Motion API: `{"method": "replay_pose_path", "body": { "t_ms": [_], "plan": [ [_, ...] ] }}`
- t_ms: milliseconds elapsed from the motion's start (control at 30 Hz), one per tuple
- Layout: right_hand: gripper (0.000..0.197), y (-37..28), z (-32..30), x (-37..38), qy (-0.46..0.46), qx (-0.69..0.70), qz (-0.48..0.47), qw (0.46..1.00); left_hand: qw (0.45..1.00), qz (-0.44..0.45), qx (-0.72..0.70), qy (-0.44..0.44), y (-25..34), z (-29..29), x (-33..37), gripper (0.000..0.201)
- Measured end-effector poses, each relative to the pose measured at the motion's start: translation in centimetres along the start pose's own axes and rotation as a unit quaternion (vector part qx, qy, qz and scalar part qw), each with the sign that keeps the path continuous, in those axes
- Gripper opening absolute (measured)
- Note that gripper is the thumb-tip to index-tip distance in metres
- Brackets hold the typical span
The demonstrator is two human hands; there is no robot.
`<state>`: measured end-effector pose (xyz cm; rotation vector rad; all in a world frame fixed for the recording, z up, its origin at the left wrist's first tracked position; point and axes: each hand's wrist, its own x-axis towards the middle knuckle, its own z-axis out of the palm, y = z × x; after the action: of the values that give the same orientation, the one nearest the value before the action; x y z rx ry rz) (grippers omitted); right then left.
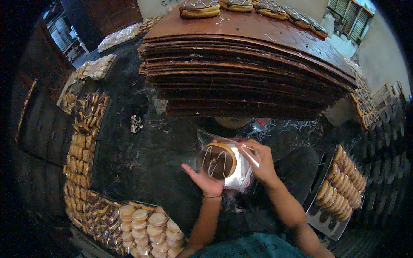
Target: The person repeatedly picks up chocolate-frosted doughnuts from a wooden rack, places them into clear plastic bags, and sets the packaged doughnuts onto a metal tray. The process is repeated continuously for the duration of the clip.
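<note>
A round doughnut (220, 161) with dark chocolate icing and a thin white zigzag lies in a clear plastic bag (202, 138) in front of me. My left hand (210, 184) supports it from below, palm up, its thumb stretched out to the side. The fingers of that hand are hidden beneath the doughnut and bag. From the right, my right hand (261, 161) pinches the loose flap of the bag. A shiny white-and-pink packet or stack of film (241, 174) shows under the doughnut, between my hands.
Ahead rises a tall stack of brown boards (247, 64), with iced doughnuts (200, 9) on top. Bagged baked goods (79, 159) line the left side. Pale round pastries (148, 228) stand at lower left. A tray of bagged pastries (342, 185) is on the right. Plastic scraps (303, 127) litter the floor.
</note>
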<state>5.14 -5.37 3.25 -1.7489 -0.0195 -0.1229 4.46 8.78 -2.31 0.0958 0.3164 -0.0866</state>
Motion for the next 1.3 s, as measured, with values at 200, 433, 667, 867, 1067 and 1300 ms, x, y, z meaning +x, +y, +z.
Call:
{"method": "replay_pose_path", "body": {
  "t_ms": [200,433,667,867,1067,1300],
  "plan": [
    [0.026,-1.7,1.1,-0.7,-0.123,-0.350,-0.394,0.841,0.985,-0.089,0.148,0.000,-1.9,1.8,-1.4,0.074],
    [0.017,-3.0,-1.7,-5.5,-0.216,-0.198,-0.187,0.938,0.985,-0.088,0.082,-0.122,-1.2,2.5,-1.8,0.074],
    [0.017,-1.3,-1.2,-6.6,-0.245,-0.260,-0.197,0.913,0.982,-0.044,0.163,-0.090,-2.7,3.2,-2.1,0.060],
    [0.017,-5.1,-6.7,-4.4,-0.520,0.047,-0.312,0.793,0.977,-0.181,0.077,-0.083,0.6,1.2,0.0,0.061],
    [0.020,-7.5,-7.4,-6.0,-0.191,-0.071,-0.188,0.961,0.984,-0.125,0.088,-0.094,0.4,4.7,-1.8,0.066],
    [0.026,-4.3,-0.9,-7.2,-0.193,-0.210,-0.217,0.934,0.978,-0.070,0.123,-0.153,-0.6,6.4,-3.0,0.061]
  ]
}}
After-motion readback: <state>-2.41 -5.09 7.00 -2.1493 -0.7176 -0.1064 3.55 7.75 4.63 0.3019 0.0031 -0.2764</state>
